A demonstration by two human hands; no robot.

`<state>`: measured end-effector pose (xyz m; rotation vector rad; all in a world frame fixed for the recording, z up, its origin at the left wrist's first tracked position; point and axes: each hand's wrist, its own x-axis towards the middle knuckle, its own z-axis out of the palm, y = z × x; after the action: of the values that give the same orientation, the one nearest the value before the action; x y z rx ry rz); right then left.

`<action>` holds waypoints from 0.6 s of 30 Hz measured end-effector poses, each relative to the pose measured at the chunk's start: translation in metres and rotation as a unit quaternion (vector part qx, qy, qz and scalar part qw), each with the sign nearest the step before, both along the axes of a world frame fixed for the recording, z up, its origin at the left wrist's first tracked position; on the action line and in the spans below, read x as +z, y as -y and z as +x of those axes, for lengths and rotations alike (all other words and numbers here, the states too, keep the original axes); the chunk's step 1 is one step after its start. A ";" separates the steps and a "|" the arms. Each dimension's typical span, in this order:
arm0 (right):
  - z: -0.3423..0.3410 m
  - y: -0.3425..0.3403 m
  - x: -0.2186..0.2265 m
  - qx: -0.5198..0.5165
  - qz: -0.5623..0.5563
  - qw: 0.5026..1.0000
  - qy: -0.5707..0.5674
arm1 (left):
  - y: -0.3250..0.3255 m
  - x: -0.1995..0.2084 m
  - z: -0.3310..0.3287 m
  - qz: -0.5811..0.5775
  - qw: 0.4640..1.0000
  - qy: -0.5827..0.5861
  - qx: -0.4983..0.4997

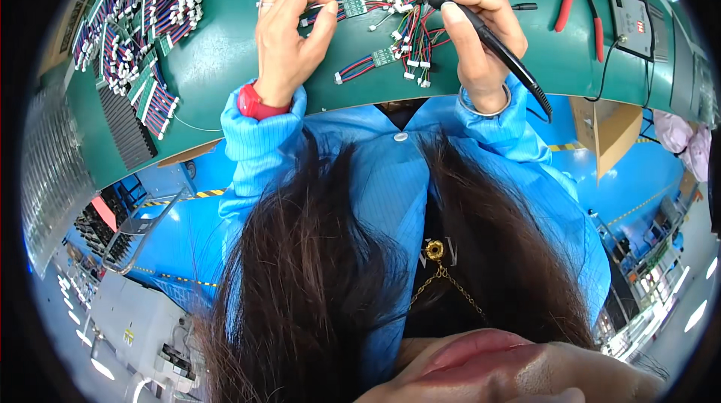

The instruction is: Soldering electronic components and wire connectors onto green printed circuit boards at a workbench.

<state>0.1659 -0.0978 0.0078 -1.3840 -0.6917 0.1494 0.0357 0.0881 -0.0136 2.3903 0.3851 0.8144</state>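
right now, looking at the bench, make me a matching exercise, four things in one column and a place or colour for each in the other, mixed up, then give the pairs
Column one
1. soldering iron
2. pliers
3. pile of wired boards
4. small wired board

Column two
A. on the left side of the green table
B. lying between the left hand and the right hand
C. held in the right hand
D. red handles

Right pairs
1-C
2-D
3-A
4-B
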 end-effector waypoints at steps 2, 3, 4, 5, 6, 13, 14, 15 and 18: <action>0.004 0.001 -0.006 0.010 -0.020 1.000 0.010 | -0.008 -0.006 0.006 0.034 0.999 -0.039 -0.018; 0.006 0.002 -0.009 0.016 -0.031 0.999 0.015 | -0.010 -0.009 0.008 0.049 0.997 -0.058 -0.026; 0.007 0.002 -0.012 0.022 -0.043 0.999 0.021 | -0.012 -0.013 0.009 0.064 0.994 -0.077 -0.034; 0.008 0.001 -0.013 0.023 -0.044 0.999 0.019 | -0.014 -0.015 0.011 0.063 0.994 -0.079 -0.032; 0.009 0.000 -0.014 0.027 -0.053 0.998 0.023 | -0.014 -0.018 0.012 0.071 0.995 -0.071 -0.021; 0.006 -0.012 -0.012 0.035 -0.096 0.993 0.060 | -0.009 -0.026 0.018 0.103 0.994 -0.013 0.043; 0.005 -0.014 -0.012 0.033 -0.100 0.992 0.068 | -0.008 -0.025 0.018 0.107 0.993 -0.001 0.051; 0.004 -0.014 -0.013 0.035 -0.102 0.992 0.069 | -0.007 -0.024 0.018 0.105 0.993 -0.001 0.053; 0.003 -0.016 -0.018 0.018 -0.111 0.988 0.102 | -0.005 -0.017 0.018 0.032 0.997 -0.044 0.049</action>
<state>0.1693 -0.0814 -0.0100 -1.6156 -0.8927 0.1169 0.0537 0.0928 -0.0304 2.4889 0.5226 0.7755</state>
